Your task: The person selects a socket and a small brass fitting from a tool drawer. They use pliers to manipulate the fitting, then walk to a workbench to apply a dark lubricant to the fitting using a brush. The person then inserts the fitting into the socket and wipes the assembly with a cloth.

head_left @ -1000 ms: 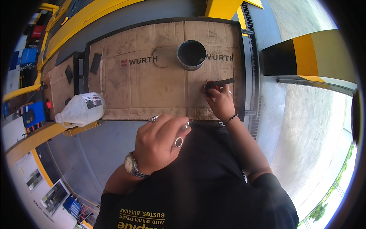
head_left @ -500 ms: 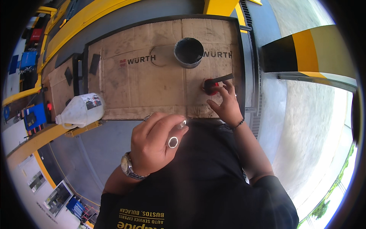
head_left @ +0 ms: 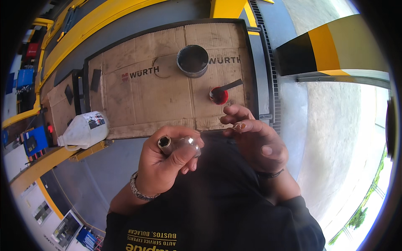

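Observation:
My left hand (head_left: 161,163) is closed around a shiny metal socket (head_left: 164,143); its round end with a dark, angular opening points up and left, and a bright rounded metal part shows by the thumb. Whether that is one piece or two I cannot tell. My right hand (head_left: 259,144) is lifted in front of the bench edge, fingers apart, with a brown, grease-like smear on a fingertip. Beyond it stands a small red tub (head_left: 219,96) of dark stuff, with a dark flat-handled tool (head_left: 230,85) lying across its top.
Worn cardboard (head_left: 142,100) covers the bench. A black round container (head_left: 192,61) of dark contents stands towards the back. A whitish plastic jug (head_left: 87,130) lies at the left edge. A striped post (head_left: 331,48) rises on the right, beside floor grating (head_left: 274,88).
My right hand has drawn back from the red tub towards me, now with a smear on a fingertip. My left hand has turned, bringing the socket's open end into sight.

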`<state>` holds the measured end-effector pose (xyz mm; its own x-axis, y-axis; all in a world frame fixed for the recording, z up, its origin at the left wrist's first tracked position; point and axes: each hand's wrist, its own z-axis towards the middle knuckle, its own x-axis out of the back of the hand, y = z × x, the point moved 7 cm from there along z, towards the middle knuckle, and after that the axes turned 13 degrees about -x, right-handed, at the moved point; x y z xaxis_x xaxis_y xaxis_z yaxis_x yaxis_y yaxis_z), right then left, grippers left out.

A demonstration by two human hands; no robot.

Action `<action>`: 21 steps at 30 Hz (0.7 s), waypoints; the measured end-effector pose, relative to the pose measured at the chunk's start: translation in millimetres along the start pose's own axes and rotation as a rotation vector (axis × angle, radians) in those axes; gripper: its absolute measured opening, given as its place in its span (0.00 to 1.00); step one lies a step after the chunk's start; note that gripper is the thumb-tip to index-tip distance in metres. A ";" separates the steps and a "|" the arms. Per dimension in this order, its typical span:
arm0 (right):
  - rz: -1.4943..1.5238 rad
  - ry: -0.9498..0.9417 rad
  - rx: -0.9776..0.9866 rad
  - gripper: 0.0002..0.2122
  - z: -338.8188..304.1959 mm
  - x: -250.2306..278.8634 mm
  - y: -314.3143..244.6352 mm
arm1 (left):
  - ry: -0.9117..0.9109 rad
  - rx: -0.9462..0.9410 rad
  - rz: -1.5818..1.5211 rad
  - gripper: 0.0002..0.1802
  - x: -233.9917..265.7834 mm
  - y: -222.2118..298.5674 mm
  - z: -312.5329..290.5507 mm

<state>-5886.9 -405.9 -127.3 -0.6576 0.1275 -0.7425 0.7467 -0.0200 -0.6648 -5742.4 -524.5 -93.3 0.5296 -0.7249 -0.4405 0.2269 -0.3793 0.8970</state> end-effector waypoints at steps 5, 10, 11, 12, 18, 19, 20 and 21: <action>0.006 -0.026 0.006 0.31 -0.5 -15.8 -8.0 | 0.083 0.103 -0.085 0.16 -8.2 -1.9 -2.9; -0.153 -0.041 0.017 0.27 7.3 -22.0 -17.0 | 0.094 0.056 0.055 0.12 -8.4 10.8 -3.6; -0.198 -0.054 0.040 0.27 8.6 -24.1 -20.1 | 0.103 0.032 0.072 0.13 -7.7 13.7 -3.6; -0.242 -0.068 0.063 0.27 9.7 -27.3 -24.2 | 0.084 -0.003 0.135 0.14 -8.1 18.0 -3.3; -0.671 -0.099 0.181 0.22 19.3 -48.4 -50.4 | -0.088 -0.293 0.460 0.24 -13.7 39.0 -1.1; -0.744 -0.106 0.203 0.21 21.2 -51.7 -55.0 | -0.119 -0.308 0.479 0.25 -16.6 43.4 0.8; -0.816 -0.112 0.227 0.21 23.1 -55.0 -59.5 | -0.150 -0.323 0.498 0.26 -19.5 47.2 1.5; -0.879 -0.118 0.243 0.21 24.9 -58.1 -63.9 | -0.160 -0.330 0.519 0.26 -20.6 49.5 1.2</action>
<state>-5898.9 -436.7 -43.6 -0.9946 0.0941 0.0436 -0.0595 -0.1733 -0.9831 -5743.0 -529.1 -39.9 0.5157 -0.8532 0.0780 0.2266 0.2236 0.9480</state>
